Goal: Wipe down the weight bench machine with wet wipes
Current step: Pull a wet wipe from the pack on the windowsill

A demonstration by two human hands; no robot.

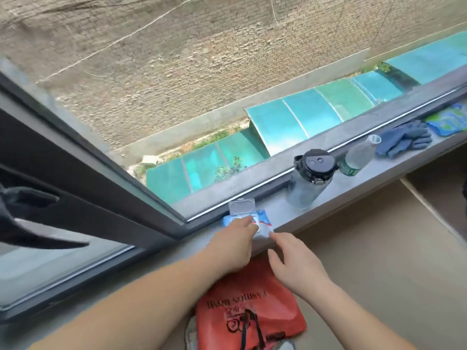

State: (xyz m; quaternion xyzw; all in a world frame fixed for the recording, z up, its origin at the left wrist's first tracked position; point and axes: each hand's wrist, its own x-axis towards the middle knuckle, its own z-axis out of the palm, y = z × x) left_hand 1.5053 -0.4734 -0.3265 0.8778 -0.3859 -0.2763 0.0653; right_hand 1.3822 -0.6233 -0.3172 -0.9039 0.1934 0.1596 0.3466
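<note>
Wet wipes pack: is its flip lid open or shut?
Open: the lid stands flipped up behind the pack, left hand at its opening.

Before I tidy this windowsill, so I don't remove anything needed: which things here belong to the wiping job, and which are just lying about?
For the job: wet wipes pack, lid open; left hand at its opening; right hand by its corner.

Lying about: black-lidded water bottle, clear plastic bottle, blue gloves, blue-green packet, orange bag.
</note>
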